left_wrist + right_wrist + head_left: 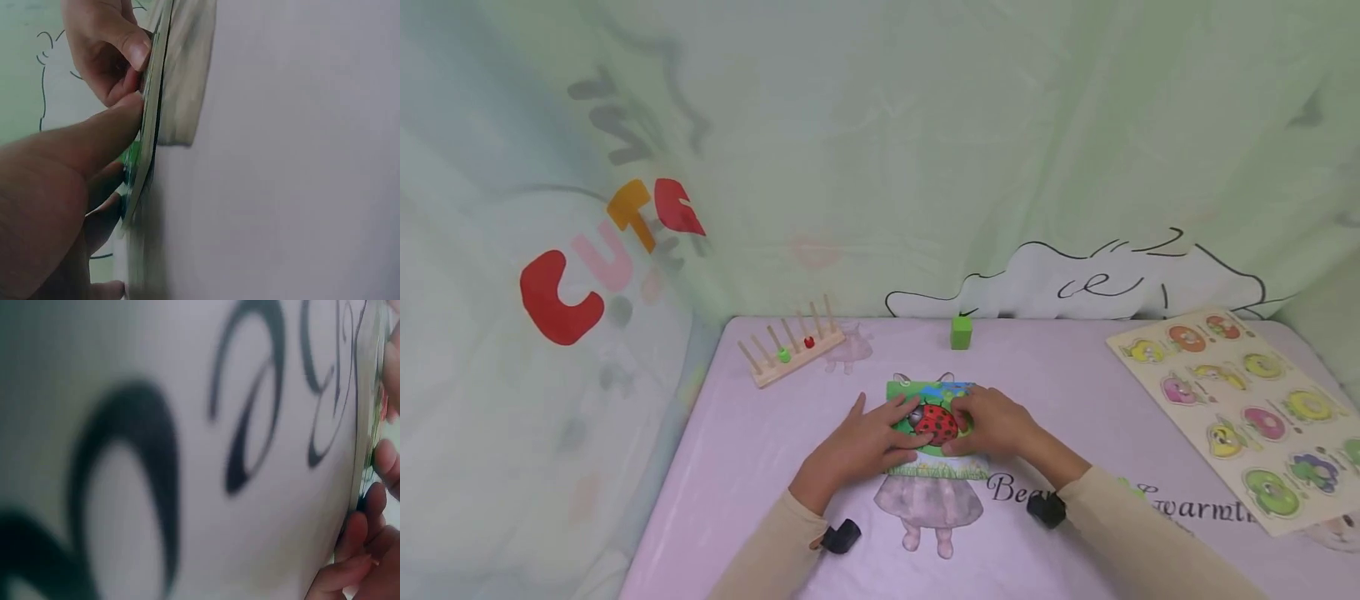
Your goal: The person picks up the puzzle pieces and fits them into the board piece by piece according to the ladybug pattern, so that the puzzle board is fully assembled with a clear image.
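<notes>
A ladybug puzzle (pixel 936 423), a thin green board with a red spotted beetle picture, lies on the table in the head view. My left hand (pixel 868 437) rests on its left part, fingers spread and mostly straight, tips touching the beetle. At the right side, my right hand (pixel 996 423) has curled fingers, with thumb and forefinger gripping around the beetle's right end. Seen edge-on in the left wrist view, the board (pixel 150 119) has both hands' fingers against its face. The right wrist view shows the board's edge (pixel 365 425) beside fingertips.
Back left stands a wooden peg rack (pixel 801 357) with a green and a red bead. A green block (pixel 961 333) is behind the puzzle. To the right lies a fruit picture board (pixel 1232 400). The tablecloth (pixel 1045 550) is printed, and fabric walls (pixel 880 167) surround it.
</notes>
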